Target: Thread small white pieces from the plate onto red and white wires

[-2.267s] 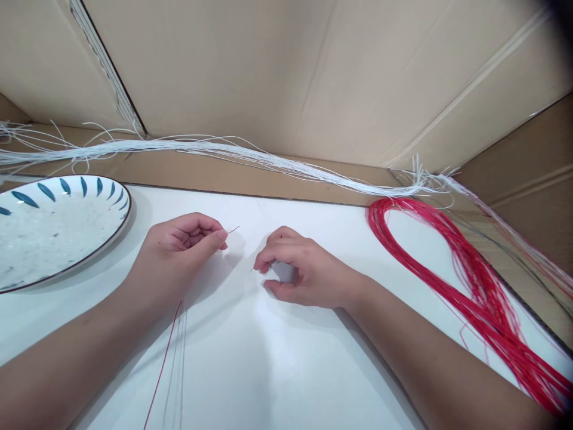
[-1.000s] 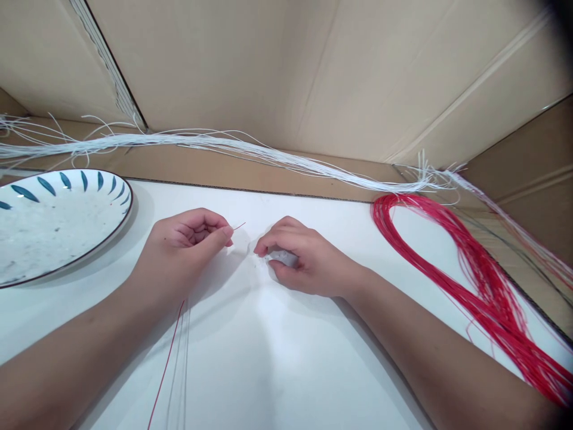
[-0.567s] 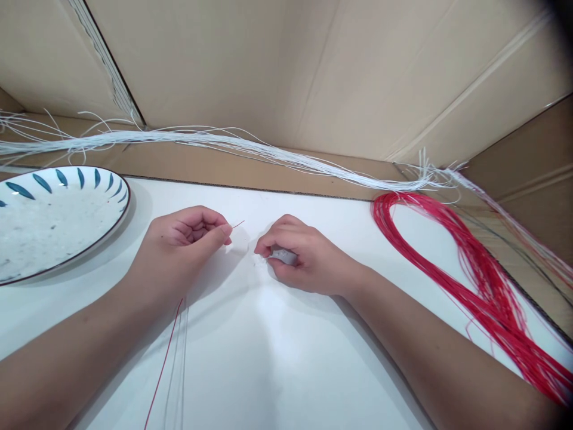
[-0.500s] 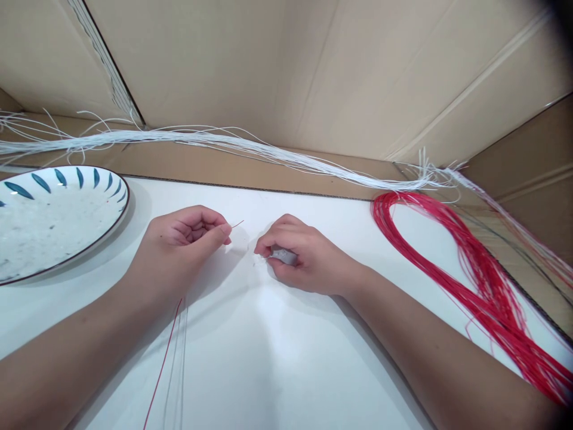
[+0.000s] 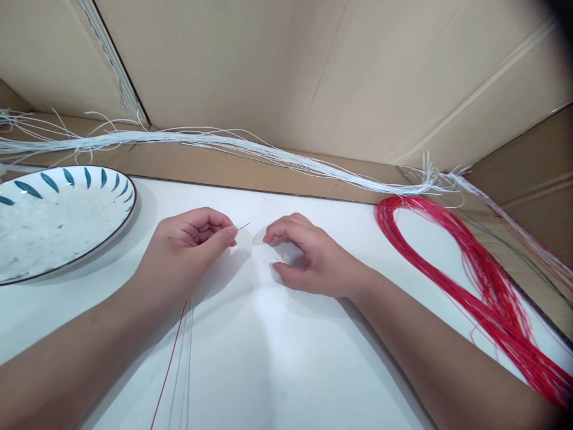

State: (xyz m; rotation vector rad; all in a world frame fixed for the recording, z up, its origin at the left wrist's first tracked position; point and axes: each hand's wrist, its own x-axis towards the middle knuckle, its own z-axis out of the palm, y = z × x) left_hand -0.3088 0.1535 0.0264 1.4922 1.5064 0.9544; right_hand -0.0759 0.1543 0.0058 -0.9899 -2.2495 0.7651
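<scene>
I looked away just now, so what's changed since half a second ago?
The right hand has spread its nearly closed grip open; whether it let anything go, I can't tell. The left hand still pinches the red thread; the plate and red bundle stayed put.

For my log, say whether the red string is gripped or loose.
Gripped: the left hand pinches the red string, whose tip pokes out in front.

The red thread (image 5: 172, 355) looks smooth, the plate (image 5: 95, 186) glossy, the cardboard (image 5: 250, 71) matt.
</scene>
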